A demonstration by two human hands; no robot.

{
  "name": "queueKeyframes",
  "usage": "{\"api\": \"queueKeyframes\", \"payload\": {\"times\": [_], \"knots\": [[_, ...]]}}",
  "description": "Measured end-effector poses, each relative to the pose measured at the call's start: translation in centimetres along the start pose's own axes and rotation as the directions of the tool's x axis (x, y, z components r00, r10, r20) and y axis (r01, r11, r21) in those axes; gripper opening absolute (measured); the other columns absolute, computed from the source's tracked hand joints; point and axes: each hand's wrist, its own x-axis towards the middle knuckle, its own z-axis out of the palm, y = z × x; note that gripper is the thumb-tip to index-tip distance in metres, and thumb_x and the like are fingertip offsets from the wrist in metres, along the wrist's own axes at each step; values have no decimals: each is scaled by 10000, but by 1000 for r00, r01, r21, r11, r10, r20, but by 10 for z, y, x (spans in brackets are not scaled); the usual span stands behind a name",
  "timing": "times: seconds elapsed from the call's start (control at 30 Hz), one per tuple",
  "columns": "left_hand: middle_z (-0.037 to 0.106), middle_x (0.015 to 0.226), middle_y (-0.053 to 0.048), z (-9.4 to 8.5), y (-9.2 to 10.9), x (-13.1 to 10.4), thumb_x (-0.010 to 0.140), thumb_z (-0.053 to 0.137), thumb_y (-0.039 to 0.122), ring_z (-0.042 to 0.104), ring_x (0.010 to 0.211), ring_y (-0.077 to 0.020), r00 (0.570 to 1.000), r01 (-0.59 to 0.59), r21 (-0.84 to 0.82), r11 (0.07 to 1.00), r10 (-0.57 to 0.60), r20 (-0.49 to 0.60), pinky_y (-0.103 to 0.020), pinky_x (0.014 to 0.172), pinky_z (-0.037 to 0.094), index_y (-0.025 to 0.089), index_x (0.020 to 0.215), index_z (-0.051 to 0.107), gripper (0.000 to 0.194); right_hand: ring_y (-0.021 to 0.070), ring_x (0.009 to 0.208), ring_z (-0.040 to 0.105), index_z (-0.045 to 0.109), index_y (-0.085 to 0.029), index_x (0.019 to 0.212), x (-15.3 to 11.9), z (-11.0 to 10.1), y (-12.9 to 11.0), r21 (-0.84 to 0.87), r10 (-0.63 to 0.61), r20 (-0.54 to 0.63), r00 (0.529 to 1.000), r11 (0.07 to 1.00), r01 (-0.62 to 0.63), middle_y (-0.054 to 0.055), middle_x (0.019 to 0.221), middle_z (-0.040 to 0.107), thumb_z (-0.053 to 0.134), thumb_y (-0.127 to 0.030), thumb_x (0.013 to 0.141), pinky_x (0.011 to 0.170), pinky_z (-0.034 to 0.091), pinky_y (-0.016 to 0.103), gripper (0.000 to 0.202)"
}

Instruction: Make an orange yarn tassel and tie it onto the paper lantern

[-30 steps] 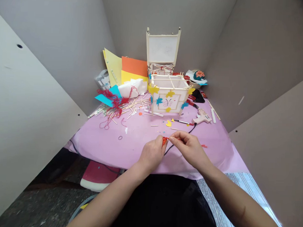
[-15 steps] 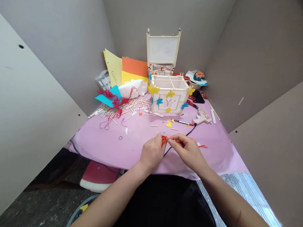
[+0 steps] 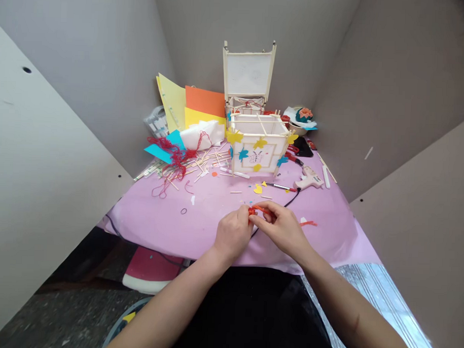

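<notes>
A small bundle of orange-red yarn (image 3: 251,211) sits between my two hands, just above the front of the pink-covered table (image 3: 169,227). My left hand (image 3: 233,232) is closed around the bundle, and its fingertips hide part of it. From the right, my right hand (image 3: 281,224) pinches a strand of the same yarn, its thumb close against the bundle. Beyond them stands a white paper lantern (image 3: 257,149) framed in thin sticks, with yellow and blue paper shapes on it. A loose orange strand (image 3: 309,223) lies right of my right hand.
A glue gun (image 3: 310,178) lies at the right, its black cord running under my hands. A marker (image 3: 280,186) lies before the lantern. At the left are loose sticks (image 3: 205,162), tangled red thread (image 3: 175,154) and coloured paper sheets (image 3: 206,102). Panels close in both sides.
My right thumb has moved left, up against the bundle, and an orange strand now shows above it under the fingers. My left hand has hardly moved.
</notes>
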Motion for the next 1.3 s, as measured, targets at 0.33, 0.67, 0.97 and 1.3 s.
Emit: {"api": "queueKeyframes", "payload": {"times": [0.33, 0.67, 0.97, 1.3], "knots": [[656, 731, -31, -2, 6, -1, 935, 453, 258, 654, 675, -209, 992, 96, -166, 982, -81, 93, -285, 599, 449, 190, 943, 479, 73, 91, 558, 380, 622, -171, 721, 1, 5, 2, -59, -57, -68, 996, 997, 53, -51, 583, 406, 597, -231, 722, 547, 308, 227, 66], [671, 1020, -80, -18, 8, -2, 901, 445, 263, 667, 859, -216, 964, 199, -551, 810, -61, 259, -317, 733, 489, 187, 1164, 442, 273, 99, 542, 341, 617, -173, 740, 2, 1, 2, 108, 98, 71, 993, 989, -105, -53, 562, 370, 581, -263, 731, 518, 296, 226, 97], [667, 1001, -68, -19, 6, -3, 976, 294, 264, 635, 868, -174, 960, 233, -683, 692, -49, 277, -296, 782, 472, 170, 1118, 505, 271, 98, 555, 353, 605, -177, 746, 0, -2, 9, 100, 92, 112, 989, 990, -103, -47, 593, 412, 595, -301, 756, 535, 303, 233, 125], [595, 1250, -108, -42, -5, 12, 889, 505, 208, 541, 1183, -208, 956, 170, -659, 732, 40, 291, -383, 1046, 403, 180, 1252, 492, 364, 86, 541, 329, 617, -160, 712, 6, -21, 1, -54, 26, 229, 973, 998, -14, -59, 557, 340, 567, -263, 760, 506, 260, 219, 123]]}}
